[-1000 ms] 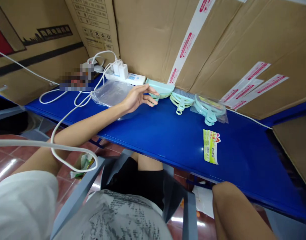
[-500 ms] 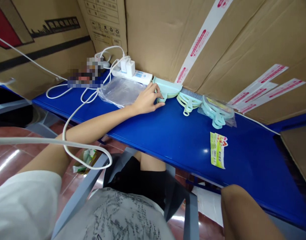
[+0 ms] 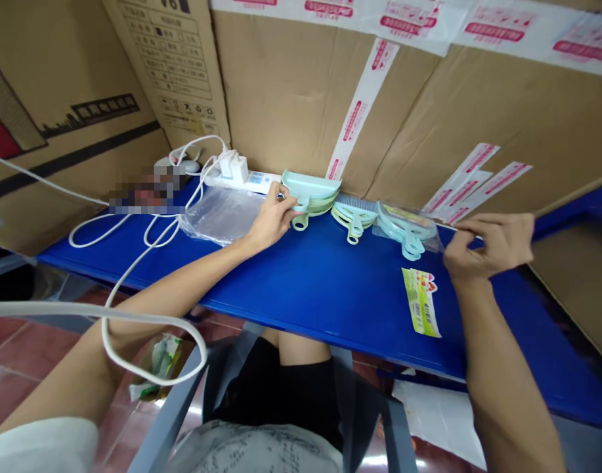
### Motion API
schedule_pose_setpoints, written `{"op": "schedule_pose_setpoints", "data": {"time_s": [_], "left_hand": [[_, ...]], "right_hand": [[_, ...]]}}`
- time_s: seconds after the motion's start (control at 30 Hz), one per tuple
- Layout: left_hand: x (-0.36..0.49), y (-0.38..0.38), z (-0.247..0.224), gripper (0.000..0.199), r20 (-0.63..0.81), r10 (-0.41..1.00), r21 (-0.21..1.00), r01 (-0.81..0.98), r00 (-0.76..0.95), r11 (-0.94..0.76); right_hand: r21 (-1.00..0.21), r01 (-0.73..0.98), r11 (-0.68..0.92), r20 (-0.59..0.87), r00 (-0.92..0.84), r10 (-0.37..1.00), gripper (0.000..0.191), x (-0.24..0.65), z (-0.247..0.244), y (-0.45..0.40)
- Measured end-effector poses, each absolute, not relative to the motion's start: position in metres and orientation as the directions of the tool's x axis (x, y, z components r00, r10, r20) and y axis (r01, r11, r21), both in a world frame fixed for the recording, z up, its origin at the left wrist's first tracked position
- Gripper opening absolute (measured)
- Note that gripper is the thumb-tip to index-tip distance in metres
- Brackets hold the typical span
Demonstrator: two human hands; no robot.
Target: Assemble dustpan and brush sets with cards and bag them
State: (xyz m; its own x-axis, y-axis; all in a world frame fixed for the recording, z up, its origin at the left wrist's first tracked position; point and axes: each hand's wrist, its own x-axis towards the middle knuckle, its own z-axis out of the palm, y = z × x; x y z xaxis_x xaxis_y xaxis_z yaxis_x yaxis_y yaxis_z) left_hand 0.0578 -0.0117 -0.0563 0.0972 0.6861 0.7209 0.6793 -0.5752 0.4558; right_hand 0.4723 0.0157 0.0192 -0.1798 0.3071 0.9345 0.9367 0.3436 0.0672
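My left hand pinches the handle of a light blue dustpan on top of a stack. The green dustpan beneath shows at the front. To its right lie stacked small brushes with blue and green handles and grey bristles. Farther right is a blue dustpan and brush set in a clear bag. Raised over the table's right part, my right hand has its fingers curled in, thumb close to the index finger, and nothing shows between them.
Flat clear plastic bags lie left of the dustpans, by a white power strip with chargers and loose white cables. Yellow-green printed cards lie on the blue table. Taped cardboard walls its back.
My right hand has come up from the lower right over the table. My left hand has raised the top dustpan's handle a little off the stack. The view has shifted.
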Motion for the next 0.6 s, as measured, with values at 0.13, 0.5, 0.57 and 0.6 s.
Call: {"op": "schedule_pose_setpoints", "data": {"time_s": [0.13,0.5,0.57,0.6], "left_hand": [[0.071,-0.048,-0.026,0.018,0.798,0.597,0.409,0.655,0.081,-0.635],[0.186,-0.213,-0.066,0.023,0.718,0.361,-0.035,0.549,0.595,-0.835],[0.201,-0.210,-0.080,0.021,0.713,0.366,-0.052,0.566,0.598,-0.823],[0.207,-0.206,-0.084,0.020,0.706,0.384,-0.043,0.577,0.595,-0.815]], "right_hand": [[0.072,0.913,0.401,0.966,-0.164,0.199,0.022,0.481,0.013,0.017],[-0.117,0.884,0.452,0.984,0.041,0.174,0.022,0.518,0.013,0.032],[-0.129,0.876,0.465,0.982,0.047,0.185,0.022,0.518,0.013,0.032],[-0.132,0.873,0.469,0.980,0.043,0.195,0.022,0.516,0.012,0.032]]}}
